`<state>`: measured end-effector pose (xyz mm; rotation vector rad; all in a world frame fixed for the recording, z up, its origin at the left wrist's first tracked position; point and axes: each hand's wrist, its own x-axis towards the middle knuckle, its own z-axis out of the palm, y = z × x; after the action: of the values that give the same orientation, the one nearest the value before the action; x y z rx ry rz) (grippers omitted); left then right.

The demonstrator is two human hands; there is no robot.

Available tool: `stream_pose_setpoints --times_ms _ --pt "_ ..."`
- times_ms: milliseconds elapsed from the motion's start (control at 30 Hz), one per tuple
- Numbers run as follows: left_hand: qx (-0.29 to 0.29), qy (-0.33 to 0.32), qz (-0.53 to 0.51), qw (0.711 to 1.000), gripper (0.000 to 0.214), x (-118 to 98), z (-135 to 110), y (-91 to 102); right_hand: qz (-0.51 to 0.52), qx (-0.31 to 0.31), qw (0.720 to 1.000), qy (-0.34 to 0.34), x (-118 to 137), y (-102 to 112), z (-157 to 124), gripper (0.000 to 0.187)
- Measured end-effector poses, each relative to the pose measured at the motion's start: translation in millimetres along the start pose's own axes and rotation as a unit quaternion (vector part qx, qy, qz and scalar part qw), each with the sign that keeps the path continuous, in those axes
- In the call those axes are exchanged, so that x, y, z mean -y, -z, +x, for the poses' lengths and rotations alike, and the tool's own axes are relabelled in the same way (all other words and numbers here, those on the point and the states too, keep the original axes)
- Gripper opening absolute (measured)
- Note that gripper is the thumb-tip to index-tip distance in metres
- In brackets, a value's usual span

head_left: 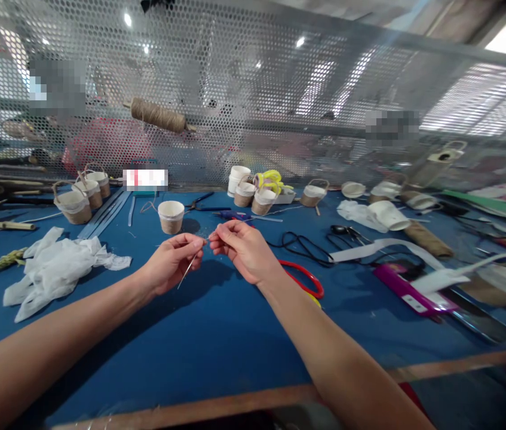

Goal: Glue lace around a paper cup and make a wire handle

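Observation:
My left hand (174,260) pinches a thin, stiff wire-like strand (186,273), whose free end slants down below the fingers. Close beside it, my right hand (244,248) has thumb and fingertips pressed together on what looks like the strand's other end; the fingers hide most of it. Both hands are raised over the blue table. Just behind the left hand stands a small twine-wrapped cup (171,218) with a white rim. Red-handled scissors (309,280) lie partly behind my right forearm.
Twine-wrapped baskets (76,208) with handles stand back left, near crumpled white cloth (62,269). More cups (264,202), pliers (203,206) and a blue glue gun (232,215) lie toward the back. A purple power strip (414,292) and cables are at right. Perforated metal mesh (217,77) rises behind.

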<state>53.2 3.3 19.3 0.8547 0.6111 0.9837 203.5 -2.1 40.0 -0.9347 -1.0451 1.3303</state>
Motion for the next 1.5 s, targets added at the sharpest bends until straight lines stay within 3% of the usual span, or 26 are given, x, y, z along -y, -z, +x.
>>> stream_pose_setpoints --times_ms 333,567,767,933,1100,1367,1500 --pt "0.041 -0.019 0.014 0.999 0.021 0.8 -0.7 2.5 -0.038 0.009 0.999 0.025 -0.1 0.6 -2.9 0.027" --pt "-0.002 -0.043 0.056 0.998 0.024 4.2 0.3 2.8 -0.067 0.002 0.998 0.012 -1.2 -1.4 -3.8 0.027" --pt "0.01 -0.058 0.063 0.996 0.025 0.9 -1.5 1.4 -0.014 -0.004 1.0 -0.016 0.7 -4.8 -4.9 0.025" --pt "-0.026 -0.116 0.13 0.984 0.022 2.6 0.8 1.5 0.003 -0.011 0.998 -0.059 -1.3 -5.6 -3.6 0.023" --pt "-0.037 -0.145 0.185 0.971 0.018 3.2 0.5 2.4 -0.026 -0.018 1.0 -0.005 -3.9 -6.3 -5.3 0.024" --pt "0.016 -0.142 0.149 0.979 0.019 1.4 1.0 4.7 -0.033 -0.022 0.999 0.024 0.0 -4.8 -6.0 0.026" --pt "0.036 -0.067 0.066 0.995 0.023 -3.5 -0.6 3.3 -0.022 -0.016 0.998 0.058 0.9 -6.3 -7.7 0.025"
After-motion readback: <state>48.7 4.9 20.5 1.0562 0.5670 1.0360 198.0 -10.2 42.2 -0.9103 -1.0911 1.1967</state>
